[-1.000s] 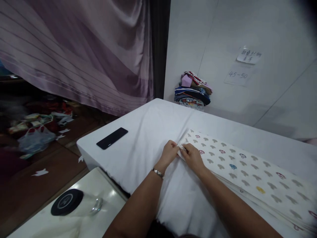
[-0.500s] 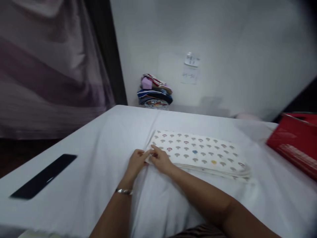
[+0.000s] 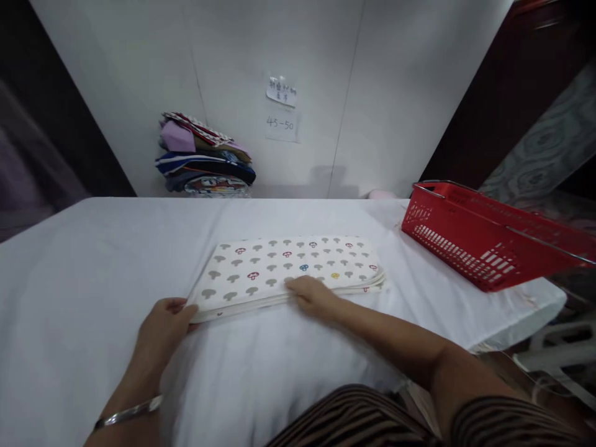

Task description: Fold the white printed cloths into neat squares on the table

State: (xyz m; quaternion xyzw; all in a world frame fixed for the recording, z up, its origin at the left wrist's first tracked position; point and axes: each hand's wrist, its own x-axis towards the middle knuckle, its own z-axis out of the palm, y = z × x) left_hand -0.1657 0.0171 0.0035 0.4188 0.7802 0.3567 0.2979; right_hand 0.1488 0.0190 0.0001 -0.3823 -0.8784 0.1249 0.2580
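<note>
A folded white cloth printed with mushrooms lies flat on the white-covered table, its layers showing along the near edge. At its near left corner, my left hand pinches the fabric, thumb on top and fingers beneath. My right hand grips the near edge around the middle, with the thumb over the top layer and the other fingers mostly hidden. A silver bracelet circles my left wrist.
To the right, a red plastic basket with metal handles stands on the table. Folded clothes are stacked against the wall at the back left. Paper notes are stuck to the wall. A white plastic stool is beyond the table's right edge.
My view has turned to the right, bringing the whole basket into sight. My right hand has slid rightward from the cloth's left corner to the middle of its near edge; my left stays at the corner.
</note>
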